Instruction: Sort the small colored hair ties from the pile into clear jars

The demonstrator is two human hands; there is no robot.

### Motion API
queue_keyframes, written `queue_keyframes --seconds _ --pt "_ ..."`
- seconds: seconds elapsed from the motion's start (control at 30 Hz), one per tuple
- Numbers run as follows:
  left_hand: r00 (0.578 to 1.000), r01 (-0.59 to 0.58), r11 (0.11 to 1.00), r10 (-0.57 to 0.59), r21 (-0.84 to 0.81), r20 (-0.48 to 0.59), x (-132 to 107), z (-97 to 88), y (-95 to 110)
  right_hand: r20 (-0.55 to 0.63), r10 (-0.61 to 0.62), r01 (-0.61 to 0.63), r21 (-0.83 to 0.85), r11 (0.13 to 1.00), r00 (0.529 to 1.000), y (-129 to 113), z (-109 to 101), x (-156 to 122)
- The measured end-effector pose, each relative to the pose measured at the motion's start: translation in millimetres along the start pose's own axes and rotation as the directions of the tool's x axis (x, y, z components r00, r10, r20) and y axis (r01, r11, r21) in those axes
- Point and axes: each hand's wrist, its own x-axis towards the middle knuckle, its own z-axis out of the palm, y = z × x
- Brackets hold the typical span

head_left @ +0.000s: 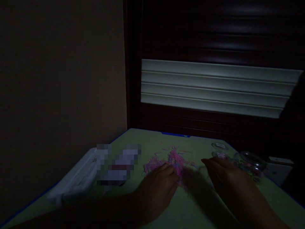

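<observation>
A loose heap of small pink, purple and bluish rubber bands (175, 159) lies on the pale table top. My left hand (163, 179) is at the near side of this heap, its fingers curled down and closed against the bands; the fingertips are hidden. To the right of the heap, my right hand (224, 175) is held with thumb and fingers drawn together in a pinch. Whatever is between them, if anything, is too dark to make out. Just behind the right hand stands a small clear container (220, 155) with pinkish contents.
A clear jar (252, 160) with colourful loops is at the right, beside a white box (278, 171). A round clear lid (219, 145) lies farther back. A white case (73, 175) and a blurred-out item (121, 165) are at the left. The blue-edged table (143, 135) meets a wall and a dark panel.
</observation>
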Motion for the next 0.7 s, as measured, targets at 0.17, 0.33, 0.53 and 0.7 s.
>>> queue_keyframes --seconds 0.17,0.33,0.53,0.7 --pt "1.0 -0.008 1.0 0.008 -0.009 -0.015 0.9 2.4 -2.1 -0.06 0.003 -0.001 0.038 0.999 0.998 -0.1 2.3 0.4" --pt "0.998 0.023 0.994 -0.029 -0.105 -0.059 3.9 0.9 -3.4 0.009 -0.025 0.021 0.271 0.962 1.0 -7.2 3.4 1.4" --pt "0.98 0.066 0.95 -0.118 -0.305 -0.158 7.3 0.5 -7.7 0.037 0.011 -0.024 0.382 0.924 0.999 -12.8 1.3 1.4" --pt "0.968 0.135 0.898 -0.209 -0.419 -0.136 9.3 -0.1 -11.7 0.054 0.014 -0.035 0.393 0.919 0.998 -12.0 1.7 0.4"
